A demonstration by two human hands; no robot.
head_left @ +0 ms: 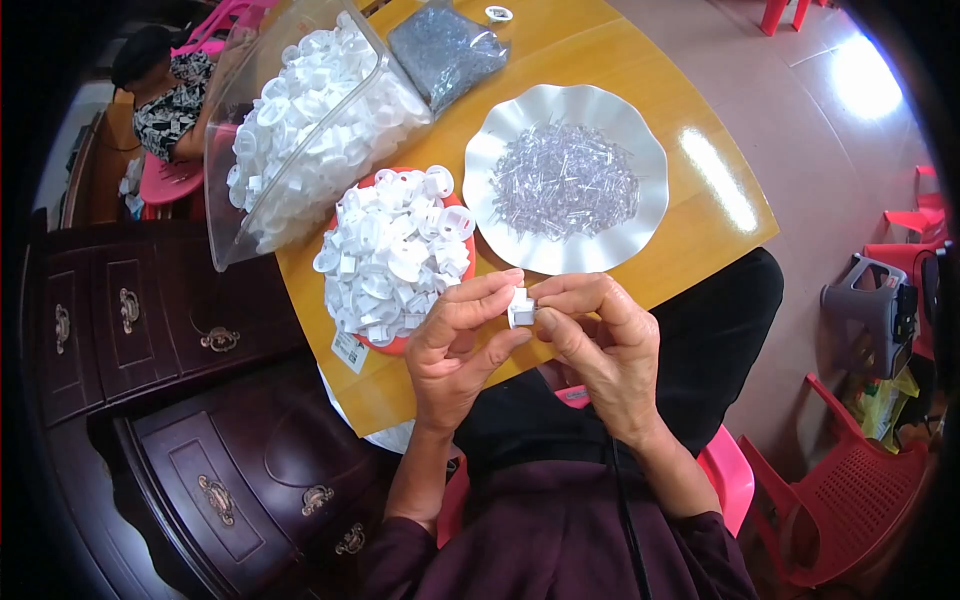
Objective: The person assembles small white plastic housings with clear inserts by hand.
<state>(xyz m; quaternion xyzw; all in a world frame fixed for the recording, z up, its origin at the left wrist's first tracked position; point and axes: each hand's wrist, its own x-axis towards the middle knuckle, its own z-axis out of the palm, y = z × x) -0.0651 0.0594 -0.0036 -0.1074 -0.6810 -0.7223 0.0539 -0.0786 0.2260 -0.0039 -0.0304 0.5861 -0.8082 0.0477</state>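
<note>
Just in front of the table edge, a small white plastic part (522, 308) with a square block on it is held up between my two hands. My left hand (450, 345) pinches it between thumb and fingers from the left. My right hand (608, 350) is closed in a pinch against its right side; whatever lies between those fingertips is too small to make out. Beyond them, a white scalloped plate (482, 190) bears a heap of thin clear plastic pins (568, 182). A red bowl (394, 347) heaped with similar white parts (392, 258) stands left of my hands.
A clear plastic bin (222, 235) full of white parts leans at the table's far left. Next to it lies a bag of clear pieces (445, 55). Dark drawers (220, 460) stand left, a red chair (850, 490) right. Another person (165, 100) sits at far left.
</note>
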